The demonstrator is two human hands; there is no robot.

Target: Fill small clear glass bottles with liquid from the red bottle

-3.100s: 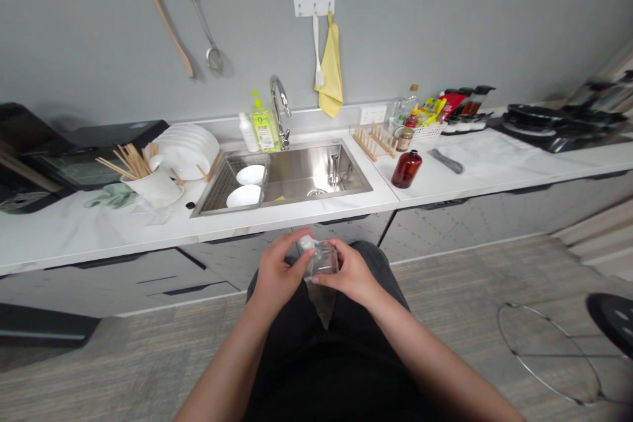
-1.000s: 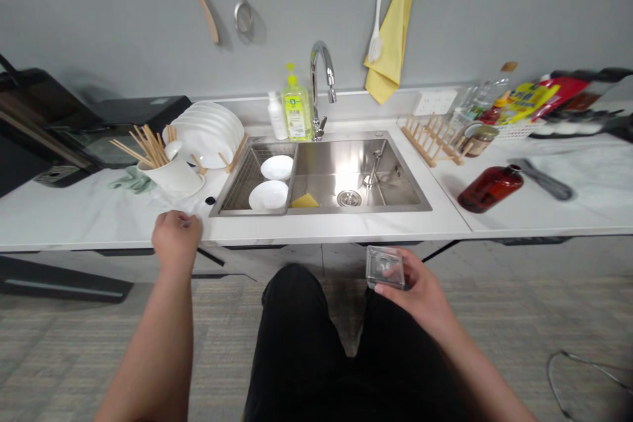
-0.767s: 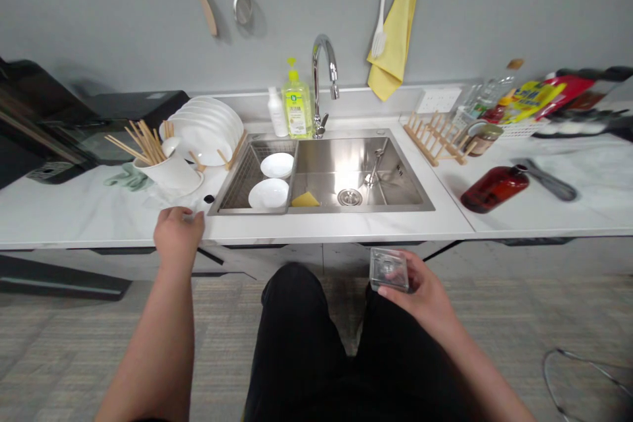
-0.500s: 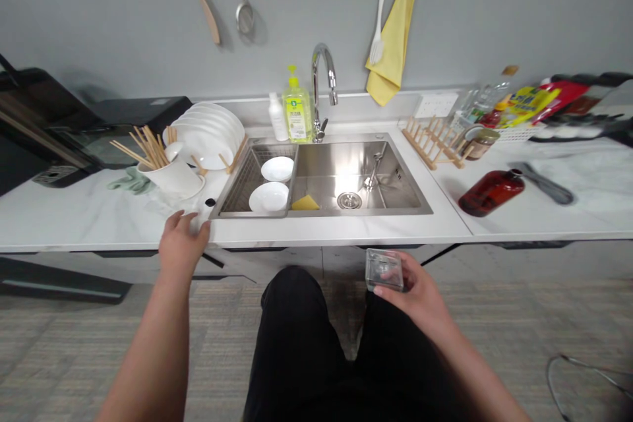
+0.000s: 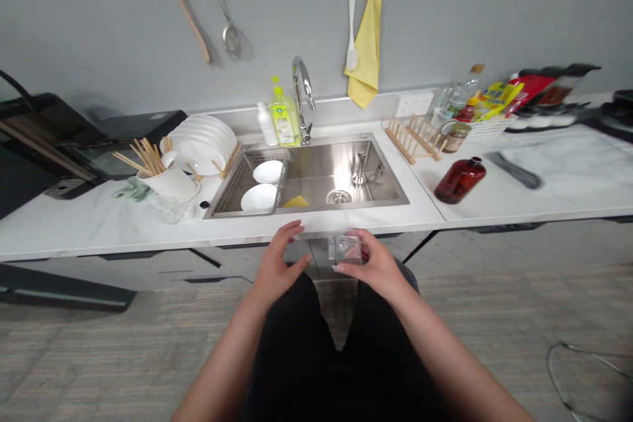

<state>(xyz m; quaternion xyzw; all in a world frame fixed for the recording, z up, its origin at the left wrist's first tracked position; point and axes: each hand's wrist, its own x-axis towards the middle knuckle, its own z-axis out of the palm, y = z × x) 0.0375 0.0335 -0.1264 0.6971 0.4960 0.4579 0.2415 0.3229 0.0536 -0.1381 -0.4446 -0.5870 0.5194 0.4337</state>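
My right hand grips a small clear square container by its right side, in front of the counter edge and above my lap. What the container holds, if anything, I cannot make out. To its left, my left hand is open with fingers apart, not touching it. Just beyond both hands lies the steel sink. Two white bowls sit in the wire basket on the sink's left side. A yellow cloth or sponge lies beside the basket.
Left on the counter stand a white holder of chopsticks and racked white plates. Soap bottles and a faucet rise behind the sink. To the right are a wooden rack, a jar and a red-brown bottle.
My left hand has come from the counter's left edge over to the container. My right hand has moved left and slightly up with the container. The view has shifted rightward.
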